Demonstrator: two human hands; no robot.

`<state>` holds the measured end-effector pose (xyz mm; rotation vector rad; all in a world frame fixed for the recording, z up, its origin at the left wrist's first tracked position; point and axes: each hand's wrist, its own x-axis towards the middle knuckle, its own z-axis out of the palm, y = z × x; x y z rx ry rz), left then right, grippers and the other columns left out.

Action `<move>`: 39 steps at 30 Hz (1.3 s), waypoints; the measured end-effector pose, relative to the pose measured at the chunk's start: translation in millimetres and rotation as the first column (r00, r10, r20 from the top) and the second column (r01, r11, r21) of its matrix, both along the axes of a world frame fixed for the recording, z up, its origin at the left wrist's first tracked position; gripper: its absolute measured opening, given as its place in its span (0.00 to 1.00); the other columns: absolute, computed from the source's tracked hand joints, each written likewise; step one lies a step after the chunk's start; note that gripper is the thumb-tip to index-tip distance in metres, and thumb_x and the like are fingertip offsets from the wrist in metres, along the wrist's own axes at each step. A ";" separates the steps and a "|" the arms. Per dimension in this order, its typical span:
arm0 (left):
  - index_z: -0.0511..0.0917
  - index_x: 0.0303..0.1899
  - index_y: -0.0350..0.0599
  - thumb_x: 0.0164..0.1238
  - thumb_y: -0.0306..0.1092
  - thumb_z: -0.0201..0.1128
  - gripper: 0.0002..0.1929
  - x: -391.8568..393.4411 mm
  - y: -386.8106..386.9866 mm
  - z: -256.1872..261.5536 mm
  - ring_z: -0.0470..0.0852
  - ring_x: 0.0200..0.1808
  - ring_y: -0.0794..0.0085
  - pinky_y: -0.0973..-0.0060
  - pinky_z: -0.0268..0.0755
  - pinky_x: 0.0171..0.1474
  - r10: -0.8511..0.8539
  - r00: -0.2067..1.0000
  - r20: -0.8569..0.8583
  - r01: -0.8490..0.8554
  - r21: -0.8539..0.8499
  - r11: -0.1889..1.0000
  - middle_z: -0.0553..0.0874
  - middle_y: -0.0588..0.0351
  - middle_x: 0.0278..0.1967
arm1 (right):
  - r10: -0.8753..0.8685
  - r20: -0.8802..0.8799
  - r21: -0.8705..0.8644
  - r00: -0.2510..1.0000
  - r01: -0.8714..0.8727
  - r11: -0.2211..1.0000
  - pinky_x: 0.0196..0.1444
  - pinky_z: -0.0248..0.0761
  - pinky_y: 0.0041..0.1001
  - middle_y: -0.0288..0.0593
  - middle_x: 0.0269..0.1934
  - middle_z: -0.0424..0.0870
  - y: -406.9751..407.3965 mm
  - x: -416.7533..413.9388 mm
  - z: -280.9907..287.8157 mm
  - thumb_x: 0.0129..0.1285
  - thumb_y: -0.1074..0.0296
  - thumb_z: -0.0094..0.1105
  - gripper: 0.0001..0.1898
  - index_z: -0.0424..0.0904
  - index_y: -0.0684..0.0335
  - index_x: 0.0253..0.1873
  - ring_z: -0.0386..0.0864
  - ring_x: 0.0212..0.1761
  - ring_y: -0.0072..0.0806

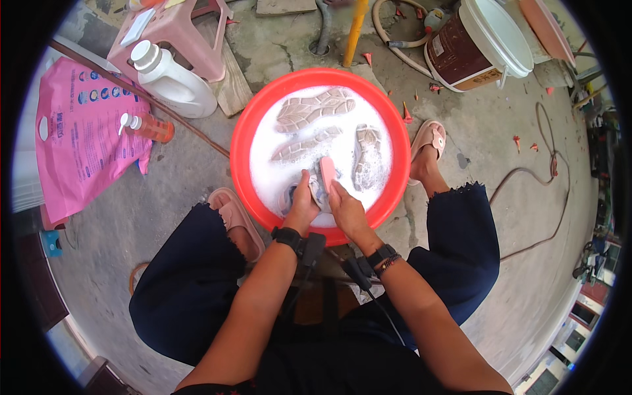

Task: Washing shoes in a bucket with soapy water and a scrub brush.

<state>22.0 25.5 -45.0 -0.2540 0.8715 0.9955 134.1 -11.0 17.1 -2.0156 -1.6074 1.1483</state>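
A red plastic basin full of white suds stands on the ground between my feet. Over its near side, my left hand grips a light-coloured shoe, partly hidden by my hands and the foam. My right hand holds a pink brush against the shoe; its bristles are not visible. Farther back, a shoe sole faces up in the foam, with a second sole below it, partly sunk. Another shoe lies sole up at the basin's right.
Left of the basin are a white jug, an orange pump bottle, a pink bag and a pink plastic stool. A thin pipe reaches the basin's left rim. At the right stand a lidded bucket and a hose.
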 end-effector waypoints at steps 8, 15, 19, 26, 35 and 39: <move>0.71 0.51 0.40 0.69 0.52 0.43 0.24 2.7 -2.4 3.7 0.76 0.48 0.62 0.66 0.66 0.54 -0.019 1.000 0.008 0.019 0.001 1.000 0.79 0.52 0.46 | 0.072 0.149 -0.031 0.986 -0.068 0.997 0.41 0.71 0.44 0.60 0.31 0.79 22.6 22.3 7.6 0.64 0.53 0.43 0.20 0.68 0.51 0.59 0.78 0.36 0.54; 0.69 0.53 0.39 0.69 0.54 0.41 0.27 -8.6 4.3 8.1 0.76 0.49 0.61 0.67 0.65 0.55 0.084 0.995 0.048 -0.084 0.009 0.996 0.78 0.50 0.47 | 0.100 -0.025 0.047 0.995 -0.099 0.994 0.41 0.71 0.45 0.61 0.29 0.79 -21.1 -4.8 22.1 0.63 0.55 0.45 0.20 0.68 0.52 0.59 0.78 0.34 0.53; 0.68 0.54 0.37 0.69 0.54 0.40 0.28 -10.9 5.5 12.2 0.76 0.50 0.60 0.64 0.65 0.56 0.000 0.999 -0.032 -0.002 -0.075 0.997 0.78 0.50 0.48 | 0.105 -0.065 0.113 0.992 -0.098 0.989 0.39 0.71 0.46 0.60 0.29 0.79 -17.4 3.2 24.5 0.63 0.54 0.46 0.20 0.69 0.51 0.58 0.78 0.32 0.53; 0.68 0.54 0.35 0.69 0.53 0.42 0.27 -13.0 5.6 24.0 0.74 0.53 0.60 0.64 0.64 0.58 0.000 0.996 0.085 -0.006 0.069 0.998 0.77 0.49 0.51 | -0.131 0.136 -0.010 0.982 0.133 0.991 0.45 0.69 0.44 0.60 0.36 0.79 42.9 29.7 2.6 0.63 0.53 0.45 0.19 0.70 0.49 0.57 0.77 0.40 0.54; 0.71 0.52 0.38 0.64 0.42 0.56 0.20 -13.8 1.9 25.5 0.77 0.49 0.64 0.72 0.69 0.52 -0.150 0.975 -0.164 0.176 0.156 0.972 0.78 0.52 0.47 | -0.165 -0.055 0.045 0.985 0.168 0.985 0.46 0.70 0.38 0.60 0.42 0.78 -2.1 36.4 -24.4 0.63 0.54 0.46 0.21 0.69 0.56 0.59 0.77 0.44 0.50; 0.72 0.49 0.40 0.55 0.25 0.61 0.18 -31.0 -8.6 24.4 0.77 0.47 0.63 0.73 0.69 0.50 -0.139 0.835 -0.533 0.353 0.324 0.878 0.78 0.52 0.46 | -0.237 -0.203 -0.093 0.950 0.222 0.971 0.45 0.71 0.36 0.60 0.42 0.78 -17.2 30.0 12.1 0.63 0.57 0.48 0.21 0.69 0.57 0.59 0.78 0.42 0.49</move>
